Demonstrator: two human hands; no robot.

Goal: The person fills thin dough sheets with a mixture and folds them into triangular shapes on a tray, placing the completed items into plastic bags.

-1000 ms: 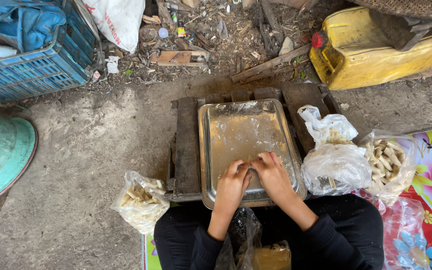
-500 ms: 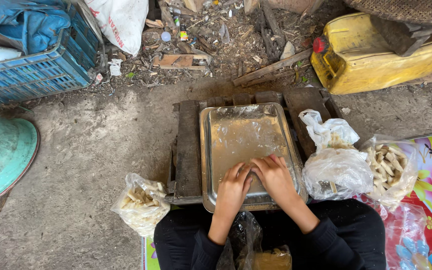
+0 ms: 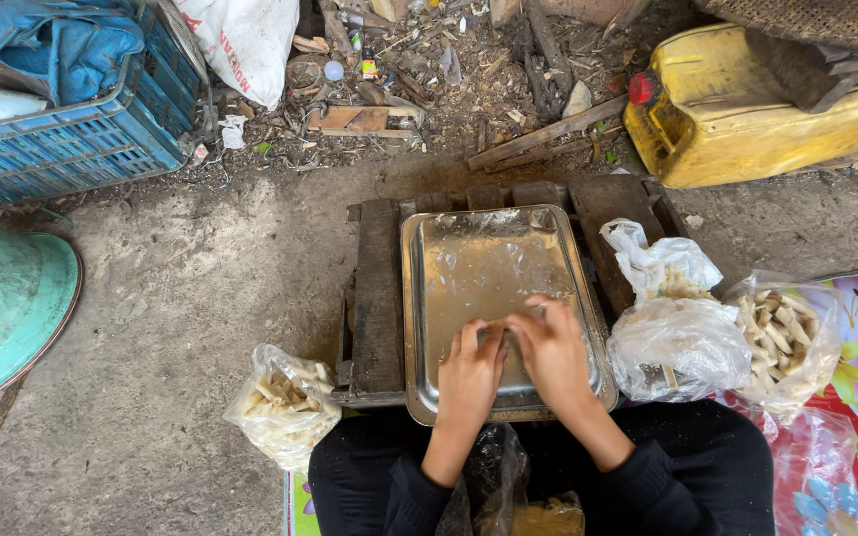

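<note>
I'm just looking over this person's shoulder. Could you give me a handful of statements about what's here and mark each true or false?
1. Both hands, left hand and right hand, rest on the metal tray. True.
2. The tray sits on a glass table. False: it lies on a dark wooden pallet.
3. A yellow jerrycan lies at upper right. True.
4. The blue crate is to the person's right. False: it is at upper left.
5. A clear bag of pale pieces lies left of the tray. True.
</note>
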